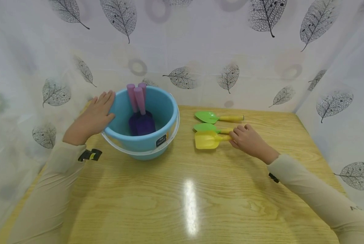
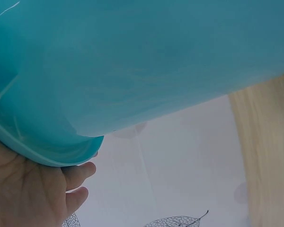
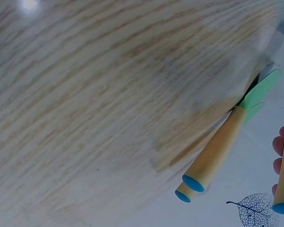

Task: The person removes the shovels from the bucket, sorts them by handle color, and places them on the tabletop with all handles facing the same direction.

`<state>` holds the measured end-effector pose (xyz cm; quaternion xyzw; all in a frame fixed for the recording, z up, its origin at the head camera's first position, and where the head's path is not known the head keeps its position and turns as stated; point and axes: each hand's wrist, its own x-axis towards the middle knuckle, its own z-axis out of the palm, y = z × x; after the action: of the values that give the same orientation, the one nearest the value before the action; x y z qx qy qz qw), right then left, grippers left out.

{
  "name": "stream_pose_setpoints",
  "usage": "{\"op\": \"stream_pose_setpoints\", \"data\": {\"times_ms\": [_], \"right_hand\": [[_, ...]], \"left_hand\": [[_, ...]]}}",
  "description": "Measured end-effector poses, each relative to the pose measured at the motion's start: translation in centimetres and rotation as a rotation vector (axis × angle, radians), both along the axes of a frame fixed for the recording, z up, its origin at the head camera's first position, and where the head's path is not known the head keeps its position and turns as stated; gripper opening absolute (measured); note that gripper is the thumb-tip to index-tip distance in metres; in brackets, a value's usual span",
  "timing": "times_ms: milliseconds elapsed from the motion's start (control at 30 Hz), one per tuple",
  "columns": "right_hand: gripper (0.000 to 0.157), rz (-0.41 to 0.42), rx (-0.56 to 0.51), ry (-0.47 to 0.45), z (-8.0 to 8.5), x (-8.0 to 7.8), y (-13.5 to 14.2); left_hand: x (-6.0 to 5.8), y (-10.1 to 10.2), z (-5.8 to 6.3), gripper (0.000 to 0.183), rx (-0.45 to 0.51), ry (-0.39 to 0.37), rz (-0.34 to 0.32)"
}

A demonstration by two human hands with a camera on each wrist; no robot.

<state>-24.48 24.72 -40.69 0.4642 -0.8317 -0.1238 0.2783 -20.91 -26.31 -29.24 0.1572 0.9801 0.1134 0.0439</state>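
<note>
A light-blue bucket (image 1: 130, 144) stands on the wooden table, and my left hand (image 1: 91, 118) rests on its left rim with the fingers extended. In the left wrist view the palm (image 2: 31, 194) lies against that rim. Inside the bucket lean several purple toy shovels (image 1: 145, 125), their pink handles sticking up past the rim. My right hand (image 1: 250, 140) grips the handle of a yellow toy shovel (image 1: 207, 140), close over the table. Just behind it lie two green trowels (image 1: 207, 117) with yellow handles; their blue-tipped handles (image 3: 217, 146) show in the right wrist view.
A white handle (image 1: 123, 150) hangs down across the bucket's front. The table (image 1: 157, 200) meets a leaf-printed white curtain (image 1: 200, 51) at the back and along both sides.
</note>
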Motion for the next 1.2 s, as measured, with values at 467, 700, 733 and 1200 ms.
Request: {"op": "stream_pose_setpoints", "data": {"times_ms": [467,700,733,1200], "right_hand": [[0.024,-0.024,0.013,-0.108,-1.0,0.6,-0.1],[0.026,-0.035,0.020,-0.093,-1.4,0.7,-0.3],[0.026,-0.035,0.022,-0.095,-1.4,0.7,-0.3],[0.025,-0.055,0.031,-0.134,-1.7,0.9,-0.4]], "left_hand": [[0.0,0.0,0.0,0.066,-0.003,0.003,0.002],[-0.1,0.0,0.0,0.067,-0.004,0.002,0.002],[-0.1,0.0,0.0,0.067,-0.005,0.001,0.001],[-0.1,-0.1,-0.1,0.066,-0.002,0.011,-0.001]]}}
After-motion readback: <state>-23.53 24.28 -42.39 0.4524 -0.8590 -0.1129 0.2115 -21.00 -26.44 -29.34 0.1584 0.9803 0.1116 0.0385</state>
